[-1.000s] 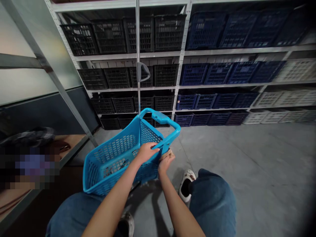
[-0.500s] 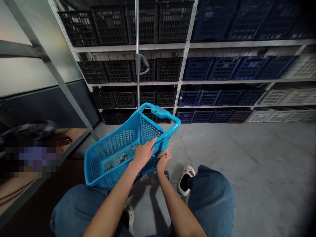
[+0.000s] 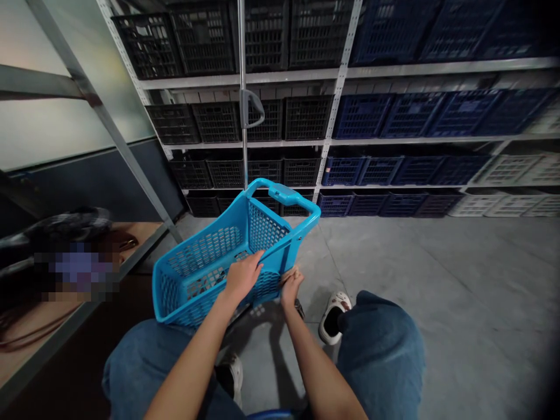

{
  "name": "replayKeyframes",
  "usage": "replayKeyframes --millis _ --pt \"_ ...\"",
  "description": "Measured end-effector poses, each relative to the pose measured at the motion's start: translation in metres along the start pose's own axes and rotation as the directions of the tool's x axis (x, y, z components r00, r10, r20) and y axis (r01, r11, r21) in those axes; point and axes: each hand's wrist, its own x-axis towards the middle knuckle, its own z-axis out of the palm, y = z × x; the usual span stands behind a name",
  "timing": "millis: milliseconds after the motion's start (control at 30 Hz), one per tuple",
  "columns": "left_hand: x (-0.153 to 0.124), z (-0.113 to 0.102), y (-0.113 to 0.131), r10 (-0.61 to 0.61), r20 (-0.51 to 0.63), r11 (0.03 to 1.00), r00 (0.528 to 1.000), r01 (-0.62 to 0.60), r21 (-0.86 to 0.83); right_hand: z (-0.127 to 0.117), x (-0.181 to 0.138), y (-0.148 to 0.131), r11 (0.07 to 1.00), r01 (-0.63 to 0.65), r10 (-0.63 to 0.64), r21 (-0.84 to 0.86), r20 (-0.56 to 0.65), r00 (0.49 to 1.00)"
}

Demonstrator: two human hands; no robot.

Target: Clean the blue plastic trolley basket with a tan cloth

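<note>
A blue plastic shopping cart (image 3: 201,312) with perforated basket walls and a looped handle stands tilted in front of my knees. My left hand (image 3: 242,277) is closed over its near rim, with the fingertips pointing toward the handle end. Low on the cart's near handle post, my right hand (image 3: 290,288) presses a crumpled beige cloth (image 3: 289,274) against the plastic. My fingers cover most of the cloth. A small dark wheel (image 3: 299,308) partly shows beside my right wrist.
Shelving (image 3: 332,114) with black crates (image 3: 308,118) and blue crates (image 3: 363,115) runs along the back. A metal pole with a grey grip (image 3: 252,109) rises behind the cart. On my left, a metal-framed table (image 3: 149,242) holds dark items. My shoes rest on the grey floor (image 3: 437,274).
My left hand has slid left along the rim, away from the handle. My right hand with the cloth stays at the post, slightly lower. The view has shifted a little.
</note>
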Motion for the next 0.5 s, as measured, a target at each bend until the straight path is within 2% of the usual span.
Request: replayKeyframes --millis 133,300,400,500 --pt "0.001 0.003 -0.001 0.024 -0.024 1.0 0.999 -0.024 0.005 0.006 -0.022 -0.007 0.998 0.036 -0.037 -0.049 -0.014 0.999" --pt "0.005 0.006 -0.002 0.053 -0.029 0.999 0.998 -0.053 0.011 0.022 0.006 -0.036 0.971 0.235 -0.233 -0.047 0.046 0.971" --pt "0.007 0.005 0.001 0.057 -0.033 0.998 0.998 -0.056 0.019 0.014 0.012 -0.021 0.988 0.153 -0.152 -0.021 0.043 0.988" --pt "0.009 0.004 0.003 0.05 -0.04 0.999 0.998 -0.049 0.015 -0.004 -0.004 0.008 0.998 0.054 -0.053 -0.039 0.026 0.998"
